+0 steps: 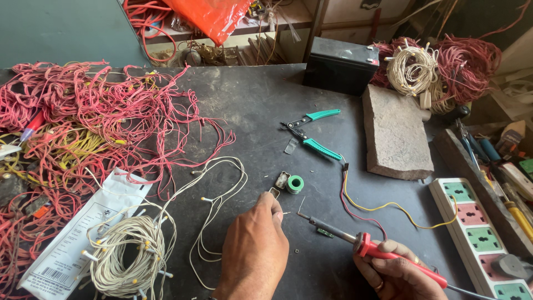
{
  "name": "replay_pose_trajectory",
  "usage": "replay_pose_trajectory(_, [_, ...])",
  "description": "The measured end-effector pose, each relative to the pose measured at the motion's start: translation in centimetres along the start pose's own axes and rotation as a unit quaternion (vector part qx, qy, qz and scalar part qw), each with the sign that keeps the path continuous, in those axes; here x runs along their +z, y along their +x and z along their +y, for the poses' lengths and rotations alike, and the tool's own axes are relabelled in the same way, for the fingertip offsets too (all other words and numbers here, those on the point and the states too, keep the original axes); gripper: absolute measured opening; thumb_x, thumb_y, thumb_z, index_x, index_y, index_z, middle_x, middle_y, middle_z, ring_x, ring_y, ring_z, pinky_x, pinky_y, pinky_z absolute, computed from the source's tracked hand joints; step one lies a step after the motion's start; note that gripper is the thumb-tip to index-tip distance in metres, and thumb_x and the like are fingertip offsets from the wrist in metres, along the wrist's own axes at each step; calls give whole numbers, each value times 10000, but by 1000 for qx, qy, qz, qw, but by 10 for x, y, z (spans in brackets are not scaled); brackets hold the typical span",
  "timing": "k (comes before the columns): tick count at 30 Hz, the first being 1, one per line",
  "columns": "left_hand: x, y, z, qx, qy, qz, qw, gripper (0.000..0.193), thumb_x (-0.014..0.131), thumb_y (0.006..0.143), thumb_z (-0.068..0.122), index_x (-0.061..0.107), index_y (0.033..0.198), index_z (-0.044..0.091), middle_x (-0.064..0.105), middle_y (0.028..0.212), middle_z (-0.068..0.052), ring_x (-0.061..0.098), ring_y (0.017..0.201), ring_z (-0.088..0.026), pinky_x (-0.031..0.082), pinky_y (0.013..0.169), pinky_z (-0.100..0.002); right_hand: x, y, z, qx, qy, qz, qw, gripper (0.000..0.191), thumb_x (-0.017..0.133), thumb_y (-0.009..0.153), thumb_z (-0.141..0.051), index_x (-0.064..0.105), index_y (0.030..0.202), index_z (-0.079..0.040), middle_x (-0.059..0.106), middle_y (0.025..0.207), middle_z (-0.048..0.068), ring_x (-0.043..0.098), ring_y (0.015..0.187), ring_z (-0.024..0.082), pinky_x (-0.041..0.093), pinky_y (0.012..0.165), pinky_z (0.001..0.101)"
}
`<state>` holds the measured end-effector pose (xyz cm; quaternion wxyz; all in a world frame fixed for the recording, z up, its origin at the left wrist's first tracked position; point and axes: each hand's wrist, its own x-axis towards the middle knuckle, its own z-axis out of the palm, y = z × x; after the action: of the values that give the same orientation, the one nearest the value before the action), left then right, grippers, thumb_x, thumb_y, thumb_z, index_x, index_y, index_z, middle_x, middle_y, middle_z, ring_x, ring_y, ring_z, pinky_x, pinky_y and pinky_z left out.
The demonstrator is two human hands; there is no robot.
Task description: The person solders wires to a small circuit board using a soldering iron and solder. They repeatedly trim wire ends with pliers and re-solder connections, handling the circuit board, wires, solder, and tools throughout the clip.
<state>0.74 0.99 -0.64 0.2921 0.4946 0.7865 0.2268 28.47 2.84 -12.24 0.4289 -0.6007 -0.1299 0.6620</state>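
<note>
- While I look down at the dark bench (250, 105), I count two hands at work.
- Right hand (397, 272): closed around one red-handled soldering iron (361, 241), tip aimed left, near the left fingertips.
- Left hand (255, 250): fingers pinched narrow on one small wire end by a metal tab (274, 193); I cannot tell what else it grips.
- One green solder spool (295, 184), just beyond the left hand.
- One green-handled cutter (312, 133), further back.
- One stone block (395, 133); one black battery (340, 65) behind it.
- Two white wire coils: one near left (130, 253), one far right (410, 69).
- One red wire tangle (94, 116), left.
- One power strip (478, 233), right.
</note>
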Motion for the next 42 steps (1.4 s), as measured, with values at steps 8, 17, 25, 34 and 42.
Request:
replay_pose_trajectory(8, [-5,0,5,-33,5,-39,999,105,578,977,193,606,1050,122,749,941,-136,737,969,-315,572,823,-438,3,0,1,-12,6,2,1000,290,534,754,78,623,1019,0,698,994,242,725,914,351,554,825,366])
replay_pose_trajectory(17, [-16,-4,16,-88,25,-70,993,137,589,978,298,617,1063,193,756,979,-75,717,1024,-314,558,839,-461,14,-10,-2,-26,19,13,999,286,523,746,85,615,1007,14,704,993,237,723,899,374,568,840,385])
replay_pose_trajectory(25, [-16,-6,17,-81,31,-50,995,149,614,961,319,629,1051,202,755,962,-77,707,1006,-332,548,807,-485,7,-4,2,-33,30,-10,999,278,532,742,72,613,1003,20,692,971,232,722,898,381,563,853,398])
replay_pose_trajectory(34, [-16,-7,19,-73,40,-43,996,159,633,952,322,648,1057,203,753,945,-86,711,983,-337,551,791,-488,9,-7,3,-53,42,-16,998,256,527,748,82,597,990,37,681,963,218,727,939,387,562,875,412])
replay_pose_trajectory(42, [-22,-7,27,-101,61,-89,989,161,600,990,333,648,1044,189,765,956,-61,742,992,-271,588,804,-425,13,-9,0,-36,39,2,999,257,521,742,83,592,983,29,689,975,227,729,953,404,584,910,409])
